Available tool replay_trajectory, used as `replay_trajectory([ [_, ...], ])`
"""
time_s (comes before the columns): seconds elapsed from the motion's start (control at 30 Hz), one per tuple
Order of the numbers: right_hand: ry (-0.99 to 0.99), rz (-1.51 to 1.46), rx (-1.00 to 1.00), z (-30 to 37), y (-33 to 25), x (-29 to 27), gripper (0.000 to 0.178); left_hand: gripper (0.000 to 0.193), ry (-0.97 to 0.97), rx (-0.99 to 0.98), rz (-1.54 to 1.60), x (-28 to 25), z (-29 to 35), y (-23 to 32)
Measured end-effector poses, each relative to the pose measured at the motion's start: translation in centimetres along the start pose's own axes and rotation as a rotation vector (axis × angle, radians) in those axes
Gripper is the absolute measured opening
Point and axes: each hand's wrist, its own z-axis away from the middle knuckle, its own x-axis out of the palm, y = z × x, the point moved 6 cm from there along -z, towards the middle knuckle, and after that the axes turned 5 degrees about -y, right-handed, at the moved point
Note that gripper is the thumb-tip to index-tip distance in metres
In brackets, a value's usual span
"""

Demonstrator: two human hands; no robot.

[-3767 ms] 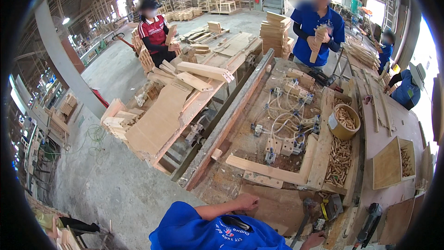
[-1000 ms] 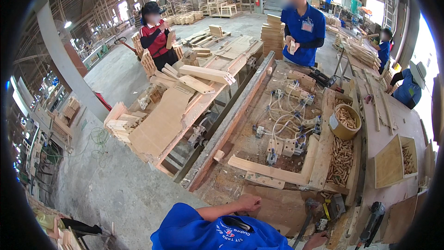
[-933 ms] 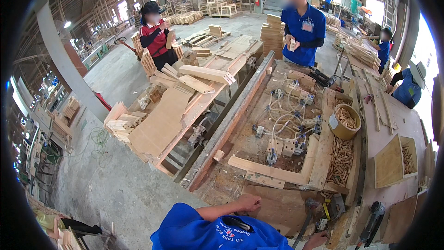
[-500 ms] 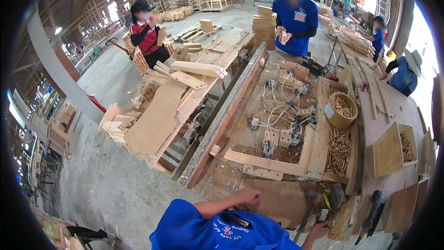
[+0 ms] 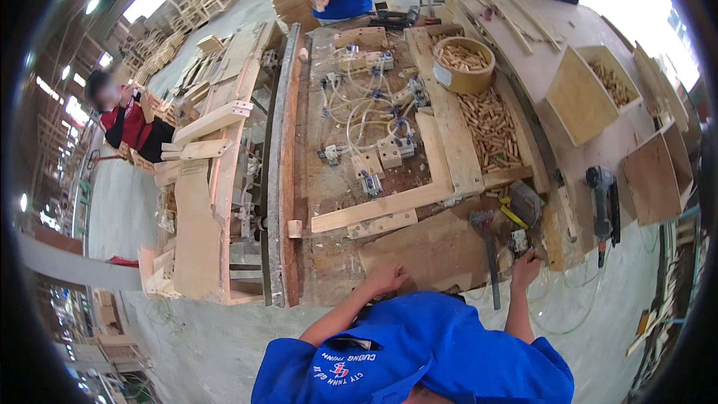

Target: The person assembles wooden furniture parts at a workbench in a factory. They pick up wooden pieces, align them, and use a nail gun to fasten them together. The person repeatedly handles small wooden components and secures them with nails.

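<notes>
The left hand (image 5: 387, 279) rests curled in on itself at the near edge of the cardboard (image 5: 422, 251), with nothing visible in it. The right hand (image 5: 528, 268) has its fingertips at the near side of the valve (image 5: 519, 240); whether they pinch it, I cannot tell. The valve sits on the surface (image 5: 318, 273) just ahead of that hand and slightly left, well apart from the other. It looks like a small whitish block with dark parts, its long axis unclear. Just left lies the hammer (image 5: 488, 254), handle pointing nearward. Beyond, pale bars (image 5: 381, 206) form an L.
</notes>
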Motion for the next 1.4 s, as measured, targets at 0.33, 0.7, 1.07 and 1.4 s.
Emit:
replay_trajectory([
  [0.33,-0.008,-0.036,0.021,0.0,-0.3,0.3,0.039,0.026,0.775,0.724,0.318,-26.1,7.5,21.9],
  [0.7,0.039,-0.049,0.049,-0.6,2.3,0.2,0.038,0.086,0.9,1.127,0.571,-28.9,22.8,33.0],
  [1.07,-0.02,0.055,-0.024,-0.5,0.8,0.5,0.056,0.035,0.86,0.823,0.147,-25.2,16.1,20.3],
  [1.4,-0.086,-0.118,0.174,2.2,-0.6,0.3,0.052,0.021,0.99,0.052,-0.232,-35.1,12.2,-8.7],
])
